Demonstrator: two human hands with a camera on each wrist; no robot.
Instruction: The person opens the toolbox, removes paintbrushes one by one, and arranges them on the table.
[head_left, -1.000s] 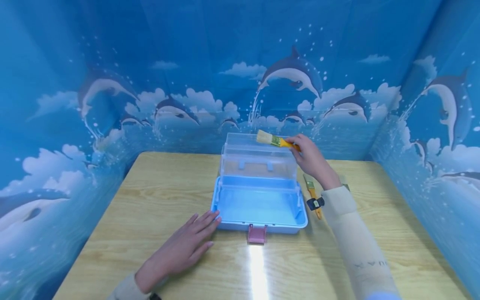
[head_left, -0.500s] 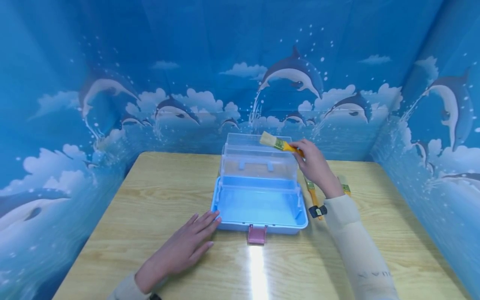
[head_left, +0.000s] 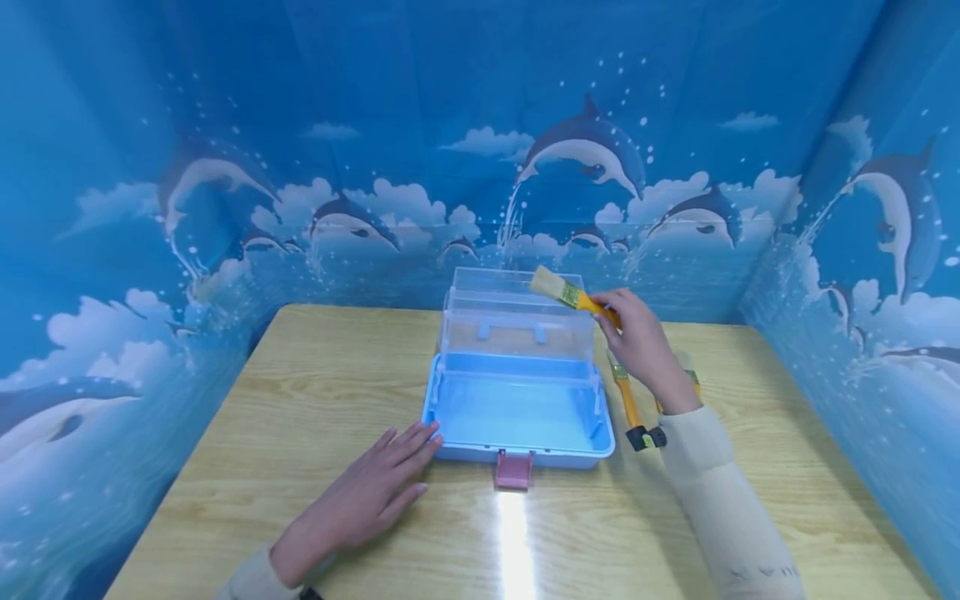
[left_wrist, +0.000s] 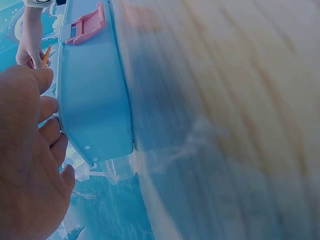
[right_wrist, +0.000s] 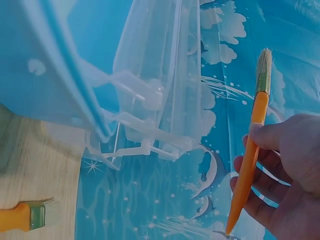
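Observation:
Between thumb and fingers, my right hand (head_left: 637,337) pinches the orange handle of a paintbrush (head_left: 573,296) with pale bristles, raised above the back right of a light blue box (head_left: 517,412). The right wrist view shows this paintbrush (right_wrist: 248,155) from the side, bristles up. The box stands with its clear lid and trays (head_left: 517,321) folded up at the back and a pink latch (head_left: 514,469) hanging at the front. With fingers extended, my left hand (head_left: 367,492) touches the box's front left corner.
Right of the box, a second paintbrush (head_left: 628,396) lies on the wooden table (head_left: 345,367). Another paintbrush (head_left: 692,379) is partly hidden behind my right forearm. A dolphin-printed blue cloth (head_left: 420,125) encloses the back and sides.
My right hand has drifted right and slightly toward me, carrying the paintbrush with it. My left hand and the box have stayed in place.

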